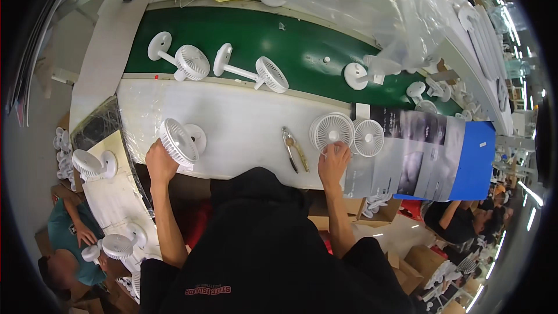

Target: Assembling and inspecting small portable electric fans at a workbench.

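Note:
My left hand (161, 161) is closed on the near left edge of a white desk fan (178, 142), whose round base (197, 138) shows behind its head. At the right, the fingers of my right hand (333, 164) are bent over the near rim of a round white fan grille (331, 128). A second round grille (368, 138) lies against it on the right. Between my hands, a pair of pliers (294, 149) rests on the white worktop (250, 122). How far my right fingertips reach under the rim is hidden.
Beyond the worktop runs a green conveyor belt (232, 32) carrying several white fans (192, 62). Clear plastic sheeting (372, 6) hangs over its far right. Printed sheets (407, 151) and a blue board (476, 151) cover the right end. A co-worker (75, 238) sits at the lower left.

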Tool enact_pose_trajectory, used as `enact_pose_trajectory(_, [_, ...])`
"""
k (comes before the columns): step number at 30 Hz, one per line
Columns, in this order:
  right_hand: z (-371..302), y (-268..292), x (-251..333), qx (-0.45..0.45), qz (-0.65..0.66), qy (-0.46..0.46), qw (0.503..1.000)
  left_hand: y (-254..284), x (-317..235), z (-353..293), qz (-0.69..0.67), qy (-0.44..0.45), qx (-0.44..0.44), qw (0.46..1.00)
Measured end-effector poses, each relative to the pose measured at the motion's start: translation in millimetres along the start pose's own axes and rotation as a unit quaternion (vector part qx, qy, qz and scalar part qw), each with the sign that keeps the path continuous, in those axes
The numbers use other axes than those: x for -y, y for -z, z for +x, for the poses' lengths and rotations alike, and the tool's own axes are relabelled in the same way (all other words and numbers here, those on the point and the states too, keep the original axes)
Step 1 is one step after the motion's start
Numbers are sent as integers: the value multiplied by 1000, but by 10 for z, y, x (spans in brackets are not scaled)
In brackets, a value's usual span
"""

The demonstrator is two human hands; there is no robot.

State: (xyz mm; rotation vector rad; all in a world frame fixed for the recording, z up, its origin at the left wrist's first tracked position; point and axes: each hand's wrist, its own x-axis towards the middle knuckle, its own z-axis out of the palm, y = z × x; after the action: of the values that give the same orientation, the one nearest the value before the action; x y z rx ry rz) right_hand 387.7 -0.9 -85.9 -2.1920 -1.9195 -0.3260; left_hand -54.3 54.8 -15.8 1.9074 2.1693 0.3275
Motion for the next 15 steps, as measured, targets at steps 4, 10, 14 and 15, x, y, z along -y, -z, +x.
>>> enact_pose_trajectory(4, [131, 434, 18, 6, 434, -115, 894, 206, -296, -290, -6, 10, 16, 1000])
enact_pose_trajectory(10, [440, 1266, 50, 15, 801, -338, 494, 578, -1001, -325, -96, -92, 106, 985])
enact_pose_trajectory(14, [556, 1652, 260, 114, 826, -267, 483, 460, -1240, -305, -340, -221, 104, 908])
enact_pose_trajectory(15, [575, 1711, 296, 115, 828, -265, 480, 457, -1320, -321, -374, -220, 117, 893])
